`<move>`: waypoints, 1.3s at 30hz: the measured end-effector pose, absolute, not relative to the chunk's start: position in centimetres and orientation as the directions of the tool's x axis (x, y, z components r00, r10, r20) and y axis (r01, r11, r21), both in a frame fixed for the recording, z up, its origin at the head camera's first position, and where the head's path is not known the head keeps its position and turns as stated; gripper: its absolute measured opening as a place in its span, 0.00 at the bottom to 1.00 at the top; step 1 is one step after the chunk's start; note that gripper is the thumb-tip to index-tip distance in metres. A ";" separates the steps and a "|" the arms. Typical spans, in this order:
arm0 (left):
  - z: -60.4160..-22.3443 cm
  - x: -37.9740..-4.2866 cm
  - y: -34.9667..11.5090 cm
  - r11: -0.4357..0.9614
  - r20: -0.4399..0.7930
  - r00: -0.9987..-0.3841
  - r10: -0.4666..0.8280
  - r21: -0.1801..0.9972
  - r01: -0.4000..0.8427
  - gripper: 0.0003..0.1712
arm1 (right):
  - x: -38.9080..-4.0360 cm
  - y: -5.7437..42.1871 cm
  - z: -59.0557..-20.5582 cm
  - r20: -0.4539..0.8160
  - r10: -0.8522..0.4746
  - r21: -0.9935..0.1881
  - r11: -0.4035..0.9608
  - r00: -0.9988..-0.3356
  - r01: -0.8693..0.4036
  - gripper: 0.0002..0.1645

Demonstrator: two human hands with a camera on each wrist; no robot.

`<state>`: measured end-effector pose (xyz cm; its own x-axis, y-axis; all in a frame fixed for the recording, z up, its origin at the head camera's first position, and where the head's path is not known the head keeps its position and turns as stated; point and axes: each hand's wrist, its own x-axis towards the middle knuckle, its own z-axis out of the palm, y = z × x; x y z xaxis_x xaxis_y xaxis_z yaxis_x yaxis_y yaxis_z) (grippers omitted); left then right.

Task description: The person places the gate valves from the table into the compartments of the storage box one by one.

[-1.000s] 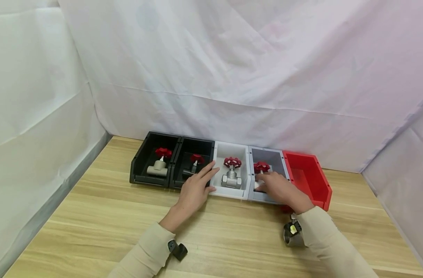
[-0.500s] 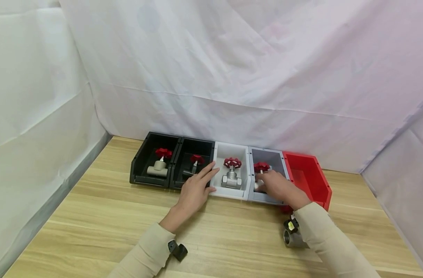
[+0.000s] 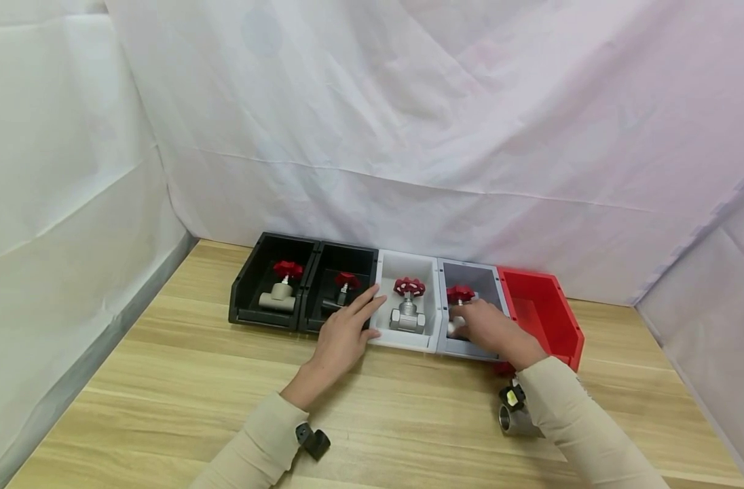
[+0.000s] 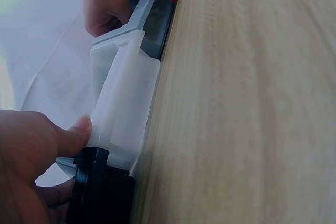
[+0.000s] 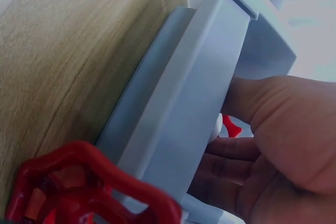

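Observation:
My right hand (image 3: pixel 491 329) reaches into the grey bin (image 3: pixel 470 350) and holds a white-bodied valve with a red handwheel (image 3: pixel 460 293). In the right wrist view, thumb and fingers go round the white body, mostly hidden behind the bin's front wall (image 5: pixel 191 108). My left hand (image 3: pixel 341 336) rests at the join between the white bin (image 3: pixel 402 341) and a black bin (image 3: pixel 324 251). The left wrist view shows its thumb on the white bin's front rim (image 4: pixel 100 135), fairly straight. A silver valve (image 3: pixel 407 316) with a red handwheel stands in the white bin.
At the row's left end, another black bin (image 3: pixel 250 316) holds a beige valve (image 3: pixel 278 297); a dark valve (image 3: pixel 344 288) lies in the adjoining black one. A red bin (image 3: pixel 533 319) ends the row. A metal valve (image 3: pixel 518 421) lies on the wooden table, partly under my right sleeve.
My right forearm has shifted very slightly, showing a little more of the metal valve on the table. Both hands otherwise stay where they were.

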<state>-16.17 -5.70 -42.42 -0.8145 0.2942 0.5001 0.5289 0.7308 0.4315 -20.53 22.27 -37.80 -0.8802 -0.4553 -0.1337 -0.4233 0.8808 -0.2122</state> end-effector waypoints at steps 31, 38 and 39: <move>-42.5 -16.0 -5.6 0.731 0.504 -0.810 0.301 0.423 0.535 0.37 | -15.1 24.4 -34.8 0.061 -0.483 -0.215 0.848 -0.873 -0.484 0.29; -42.5 -16.1 -5.7 0.733 0.503 -0.812 0.296 0.426 0.530 0.36 | -12.6 25.4 -34.5 0.121 -0.454 -0.222 0.854 -0.883 -0.470 0.28; -42.5 -16.1 -5.7 0.734 0.506 -0.811 0.294 0.424 0.530 0.36 | -12.3 25.5 -34.6 0.121 -0.445 -0.228 0.857 -0.887 -0.461 0.27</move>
<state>-16.07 -5.68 -42.54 -0.8112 0.2936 0.5057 0.5301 0.7344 0.4239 -12.28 25.49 -34.56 -0.8872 -0.4452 0.1214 -0.4614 0.8573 -0.2284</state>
